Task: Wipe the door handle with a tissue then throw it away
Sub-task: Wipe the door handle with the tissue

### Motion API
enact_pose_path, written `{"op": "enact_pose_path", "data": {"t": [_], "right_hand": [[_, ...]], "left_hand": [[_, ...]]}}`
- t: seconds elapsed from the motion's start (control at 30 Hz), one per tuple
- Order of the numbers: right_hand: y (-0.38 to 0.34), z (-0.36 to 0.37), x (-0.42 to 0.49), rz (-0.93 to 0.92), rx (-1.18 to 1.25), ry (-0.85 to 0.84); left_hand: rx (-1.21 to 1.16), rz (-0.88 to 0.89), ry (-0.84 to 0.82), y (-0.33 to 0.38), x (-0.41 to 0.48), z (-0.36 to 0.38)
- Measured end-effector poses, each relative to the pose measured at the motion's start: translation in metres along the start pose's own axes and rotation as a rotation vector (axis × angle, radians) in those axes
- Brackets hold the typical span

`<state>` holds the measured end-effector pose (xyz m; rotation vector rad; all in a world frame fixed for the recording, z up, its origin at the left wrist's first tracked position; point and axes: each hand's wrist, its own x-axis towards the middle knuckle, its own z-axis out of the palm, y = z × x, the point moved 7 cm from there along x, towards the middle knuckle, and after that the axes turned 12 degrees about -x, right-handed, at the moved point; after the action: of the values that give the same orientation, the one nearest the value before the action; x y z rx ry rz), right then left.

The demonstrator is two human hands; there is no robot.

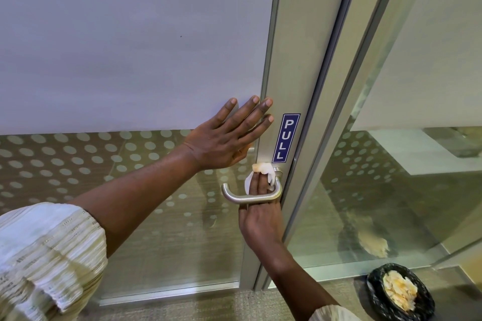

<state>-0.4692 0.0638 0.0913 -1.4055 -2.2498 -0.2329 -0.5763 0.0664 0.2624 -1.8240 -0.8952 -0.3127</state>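
A brushed-metal lever door handle (242, 198) sticks out from the aluminium door frame, just below a blue PULL sign (285, 137). My right hand (258, 219) reaches up from below, its fingers passing behind the lever and pressing a crumpled white tissue (264, 169) against the handle's base near the frame. My left hand (227, 135) lies flat with fingers spread on the frosted glass door (130, 41), just above and left of the handle, holding nothing.
A bin lined with a black bag (400, 292), holding several used tissues, stands on the carpet at the lower right. A fixed glass panel (391, 164) fills the right side beyond the door frame.
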Motion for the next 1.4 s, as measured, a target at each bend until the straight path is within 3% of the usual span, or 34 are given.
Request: {"op": "enact_pose_path", "data": {"t": [0.2, 0.4, 0.63, 0.77, 0.97, 1.07, 1.13, 1.2, 1.3, 1.4], "right_hand": [[0.015, 0.036, -0.037, -0.027, -0.088, -0.239], [0.023, 0.006, 0.018, -0.12, 0.045, 0.021], [0.059, 0.035, -0.02, -0.292, -0.199, -0.124], [0.075, 0.037, -0.027, -0.397, -0.177, -0.094], [0.073, 0.011, -0.031, -0.294, -0.017, -0.068], [0.084, -0.01, -0.027, 0.033, 0.301, -0.06], [0.096, -0.033, -0.022, 0.274, 0.466, 0.046], [0.104, -0.063, -0.013, 0.377, 0.524, 0.185], [0.101, -0.101, 0.008, 0.355, 0.484, 0.296], [0.073, -0.105, 0.028, 0.193, 0.304, 0.169]], "left_hand": [[-0.003, -0.003, 0.005, 0.001, 0.0, -0.002], [0.004, -0.003, 0.014, 0.0, 0.001, -0.004], [-0.017, 0.001, -0.004, 0.001, 0.0, -0.003], [-0.014, 0.003, 0.0, 0.0, 0.0, -0.003], [-0.027, 0.002, 0.0, 0.0, 0.0, -0.001], [-0.029, -0.003, 0.007, -0.001, 0.0, -0.001], [-0.032, -0.002, 0.005, 0.0, -0.001, 0.0], [-0.029, -0.005, 0.014, 0.0, -0.001, 0.0], [-0.025, -0.003, 0.012, 0.0, -0.002, 0.002], [-0.02, 0.001, 0.012, -0.001, -0.002, 0.002]]}}
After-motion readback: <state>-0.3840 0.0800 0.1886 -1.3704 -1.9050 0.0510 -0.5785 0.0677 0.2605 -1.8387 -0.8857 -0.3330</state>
